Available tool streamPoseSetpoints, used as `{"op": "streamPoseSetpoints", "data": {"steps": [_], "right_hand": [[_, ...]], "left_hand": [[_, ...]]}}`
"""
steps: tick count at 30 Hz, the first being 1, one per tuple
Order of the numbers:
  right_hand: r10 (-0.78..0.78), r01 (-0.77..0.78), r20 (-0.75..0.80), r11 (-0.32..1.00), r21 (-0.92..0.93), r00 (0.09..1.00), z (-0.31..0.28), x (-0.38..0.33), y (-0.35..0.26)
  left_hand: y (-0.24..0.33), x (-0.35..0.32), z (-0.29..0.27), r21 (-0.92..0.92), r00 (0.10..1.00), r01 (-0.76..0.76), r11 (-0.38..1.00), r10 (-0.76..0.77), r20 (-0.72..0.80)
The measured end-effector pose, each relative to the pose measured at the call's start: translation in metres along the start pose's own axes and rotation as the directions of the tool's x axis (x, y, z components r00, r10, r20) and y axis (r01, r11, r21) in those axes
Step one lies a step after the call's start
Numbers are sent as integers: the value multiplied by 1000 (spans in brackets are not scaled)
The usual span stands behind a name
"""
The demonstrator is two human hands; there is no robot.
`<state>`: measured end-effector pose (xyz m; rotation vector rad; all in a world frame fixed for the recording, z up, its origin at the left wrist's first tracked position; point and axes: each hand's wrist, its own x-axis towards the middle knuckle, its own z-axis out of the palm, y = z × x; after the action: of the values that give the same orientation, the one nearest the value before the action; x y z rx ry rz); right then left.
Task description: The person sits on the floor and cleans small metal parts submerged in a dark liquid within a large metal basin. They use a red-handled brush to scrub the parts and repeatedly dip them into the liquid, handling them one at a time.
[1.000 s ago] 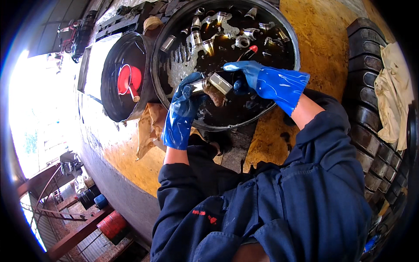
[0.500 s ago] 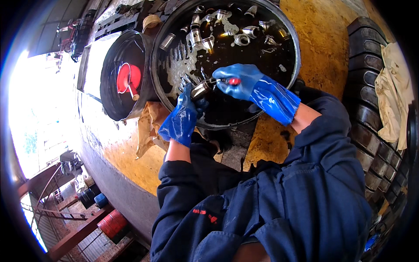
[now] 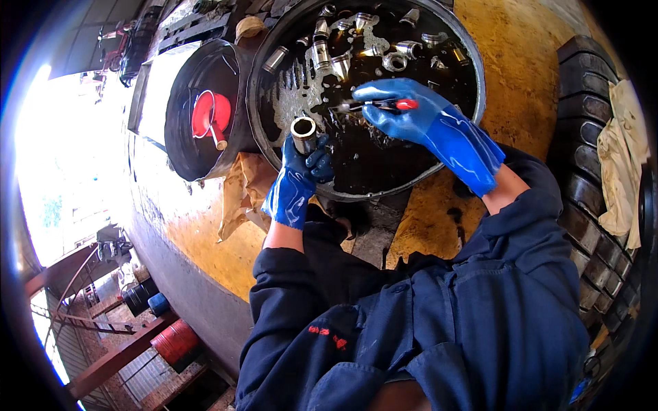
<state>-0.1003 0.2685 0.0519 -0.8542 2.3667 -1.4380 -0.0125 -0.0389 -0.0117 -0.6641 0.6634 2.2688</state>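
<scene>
My left hand [image 3: 295, 175], in a blue rubber glove, grips a shiny hollow metal fitting [image 3: 304, 130] upright over the near left rim of a wide round basin [image 3: 482, 82]. The fitting's open ring end faces up. My right hand [image 3: 404, 113], gloved the same way, is closed round a slim tool with a red handle [image 3: 406, 104], held above the basin and apart from the fitting. The tool's metal tip is blurred, so its kind is unclear. Several more metal fittings [image 3: 320, 53] lie in the basin's dark liquid, whose surface carries patches of foam.
Left of the basin stands a black tub [image 3: 171, 137] holding a red scoop [image 3: 209, 115] with a wooden handle. Crumpled brown paper [image 3: 236, 205] lies near the basin's left front. A large tyre [image 3: 582, 116] with a beige cloth [image 3: 620, 164] is at the right.
The fitting has been tipped so its open end points up, and my left hand has turned with it. My right hand has drawn the tool away to the right.
</scene>
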Motion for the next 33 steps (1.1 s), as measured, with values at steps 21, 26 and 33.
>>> {"op": "streamPoseSetpoints", "data": {"steps": [21,26,33], "right_hand": [[557,-532,186,830,-168,809,-1,7,-13],[688,-671,151,726,-152,710,11,3,10],[725,-744,312,664,-76,615,28,2,40]], "left_hand": [[-14,-6,54,944,740,120,308,606,-291],[-32,21,82,803,860,400,-443,484,-161],[-46,31,90,727,861,433,-532,483,-160]]}}
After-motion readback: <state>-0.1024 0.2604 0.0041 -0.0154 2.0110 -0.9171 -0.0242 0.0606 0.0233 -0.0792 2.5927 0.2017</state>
